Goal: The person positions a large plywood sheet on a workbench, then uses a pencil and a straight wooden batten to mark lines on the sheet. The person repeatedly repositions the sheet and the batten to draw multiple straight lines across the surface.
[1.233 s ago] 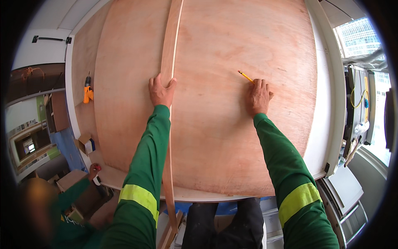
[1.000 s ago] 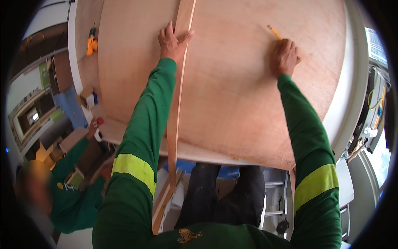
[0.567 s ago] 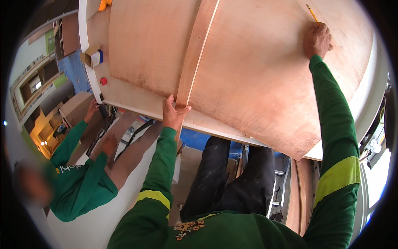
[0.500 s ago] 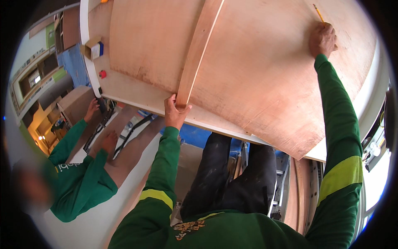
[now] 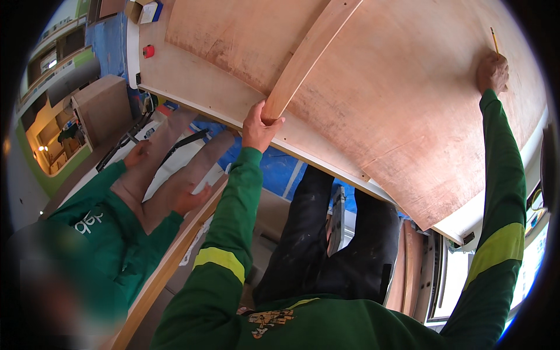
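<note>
Wooden strip (image 5: 310, 55) lies slantwise across a large plywood sheet (image 5: 402, 81), its near end by the near edge of the tabletop (image 5: 192, 81) and its far end running out of view at the top. The left hand (image 5: 259, 128) has its grip closed on that near end, fingers on the left side and thumb on the right, partly covering the end itself. Well apart from it, the right hand (image 5: 493, 73) is by the right side of the plywood sheet, its grip closed around a yellow pencil (image 5: 494, 41) that points toward the far edge. The sheet sits askew, so a band of tabletop shows between it and the left part of the near edge, while one of its corners reaches the near edge toward the right.

Near the tabletop's left corner lies a small red object (image 5: 149, 51), perhaps a tape measure; it is too small to be sure. Farther along the left edge stands an open cardboard box (image 5: 135, 10) with a blue-and-white packet (image 5: 151, 13) beside it. Beyond the near edge, blue sheeting (image 5: 280, 169) and a metal ladder (image 5: 337, 219) show below. A co-worker in a green top (image 5: 102, 227) sits at the left, both hands free, next to a long timber (image 5: 169, 268).
</note>
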A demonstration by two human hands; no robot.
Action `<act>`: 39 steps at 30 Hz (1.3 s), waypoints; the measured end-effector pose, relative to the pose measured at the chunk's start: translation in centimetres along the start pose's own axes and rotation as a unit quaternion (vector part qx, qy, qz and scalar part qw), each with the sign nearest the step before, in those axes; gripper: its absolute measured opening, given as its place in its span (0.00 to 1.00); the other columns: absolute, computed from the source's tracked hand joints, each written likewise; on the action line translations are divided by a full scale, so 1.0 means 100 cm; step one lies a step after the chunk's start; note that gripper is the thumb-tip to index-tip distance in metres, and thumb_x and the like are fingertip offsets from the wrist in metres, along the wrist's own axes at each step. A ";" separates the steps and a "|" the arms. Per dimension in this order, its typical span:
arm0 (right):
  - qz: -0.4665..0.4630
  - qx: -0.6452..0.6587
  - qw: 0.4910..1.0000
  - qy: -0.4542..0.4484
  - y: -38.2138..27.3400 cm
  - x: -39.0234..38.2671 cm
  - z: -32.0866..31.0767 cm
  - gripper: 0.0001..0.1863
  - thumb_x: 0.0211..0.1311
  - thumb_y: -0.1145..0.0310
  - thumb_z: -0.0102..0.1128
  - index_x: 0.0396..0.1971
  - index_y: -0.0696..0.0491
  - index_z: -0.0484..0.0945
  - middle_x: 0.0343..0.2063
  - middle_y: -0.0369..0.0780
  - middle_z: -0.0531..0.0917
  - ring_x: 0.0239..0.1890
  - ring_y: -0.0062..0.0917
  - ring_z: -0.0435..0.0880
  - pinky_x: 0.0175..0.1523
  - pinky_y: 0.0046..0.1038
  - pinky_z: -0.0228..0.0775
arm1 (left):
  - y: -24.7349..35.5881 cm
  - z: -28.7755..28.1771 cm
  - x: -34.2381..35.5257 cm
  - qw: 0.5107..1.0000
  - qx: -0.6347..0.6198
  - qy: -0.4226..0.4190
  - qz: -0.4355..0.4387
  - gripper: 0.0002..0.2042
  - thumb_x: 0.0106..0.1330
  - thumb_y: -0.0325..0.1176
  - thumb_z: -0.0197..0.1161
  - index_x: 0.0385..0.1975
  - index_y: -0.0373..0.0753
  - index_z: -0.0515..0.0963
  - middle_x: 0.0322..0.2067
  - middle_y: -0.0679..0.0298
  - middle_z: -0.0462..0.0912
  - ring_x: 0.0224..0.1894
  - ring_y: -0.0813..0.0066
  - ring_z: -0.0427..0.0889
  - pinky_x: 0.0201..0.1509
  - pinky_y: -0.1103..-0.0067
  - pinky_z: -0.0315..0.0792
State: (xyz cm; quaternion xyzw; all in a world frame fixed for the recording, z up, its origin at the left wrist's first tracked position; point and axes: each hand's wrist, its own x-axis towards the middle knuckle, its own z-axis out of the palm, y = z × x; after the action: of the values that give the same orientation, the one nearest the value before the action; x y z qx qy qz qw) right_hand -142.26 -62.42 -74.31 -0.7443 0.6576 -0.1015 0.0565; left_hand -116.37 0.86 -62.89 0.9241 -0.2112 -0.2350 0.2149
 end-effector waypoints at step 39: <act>-0.016 -0.001 1.000 0.004 0.003 0.005 0.004 0.30 0.77 0.46 0.46 0.65 0.51 0.78 0.63 0.49 0.81 0.68 0.50 0.75 0.73 0.56 0.61 | -0.001 0.000 0.017 0.998 0.020 0.033 0.049 0.29 0.54 0.38 0.86 0.50 0.28 0.81 0.42 0.50 0.86 0.43 0.51 0.87 0.47 0.64 0.83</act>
State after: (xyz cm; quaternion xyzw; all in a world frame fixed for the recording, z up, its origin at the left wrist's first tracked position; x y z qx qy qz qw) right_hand -142.42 -62.93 -74.78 -0.7547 0.6456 -0.1052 0.0516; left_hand -114.96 0.07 -63.54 0.9241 -0.2537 -0.1890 0.2144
